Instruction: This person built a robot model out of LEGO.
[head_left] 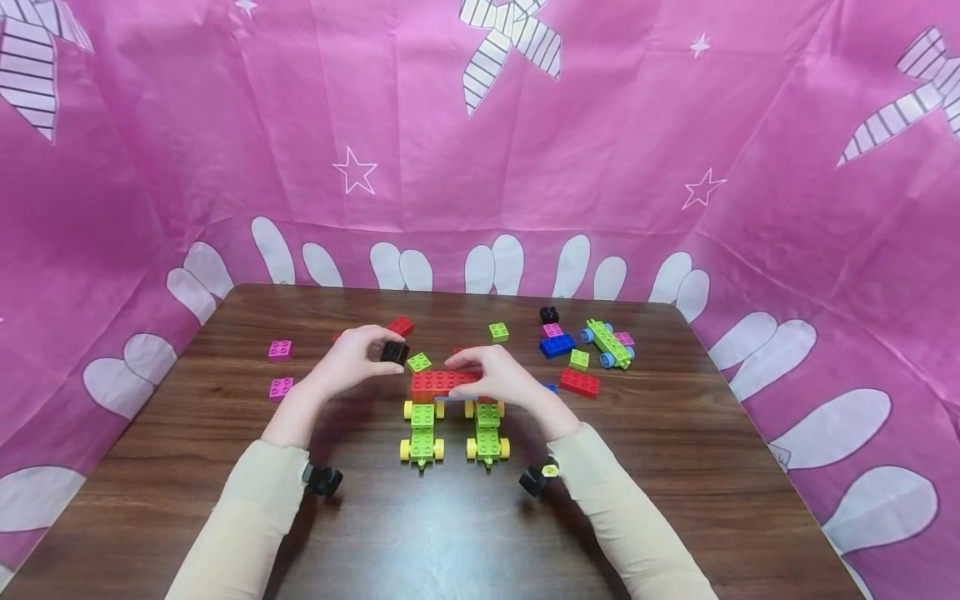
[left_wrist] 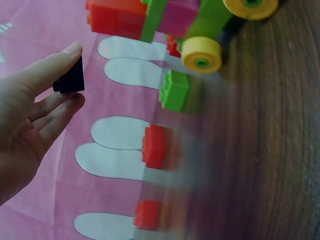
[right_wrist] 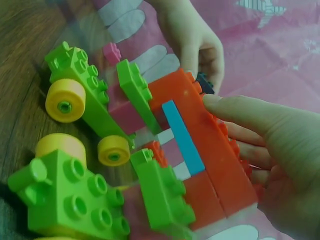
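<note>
My left hand [head_left: 347, 363] pinches a black toy brick [head_left: 394, 352] between thumb and fingers, up to the left of a built toy. With thumb in front and fingers behind, my right hand [head_left: 501, 379] grips the long red brick [head_left: 432, 382] on top of that build. Beneath it, two lime-green wheeled bases [head_left: 422, 443] with yellow wheels [right_wrist: 65, 100] stand side by side. Green bricks [right_wrist: 162, 187] and pink bricks [right_wrist: 129, 116] join the bases to the red top. A blue piece [right_wrist: 184, 139] shows under the red brick in the right wrist view.
Two pink bricks [head_left: 281, 349] lie at the left. Red bricks [head_left: 401, 325] and a green brick [head_left: 419, 362] lie behind the build. Toward the right are a blue brick [head_left: 558, 346], a black brick [head_left: 549, 315], a red brick [head_left: 580, 382] and a green base with blue wheels [head_left: 608, 343].
</note>
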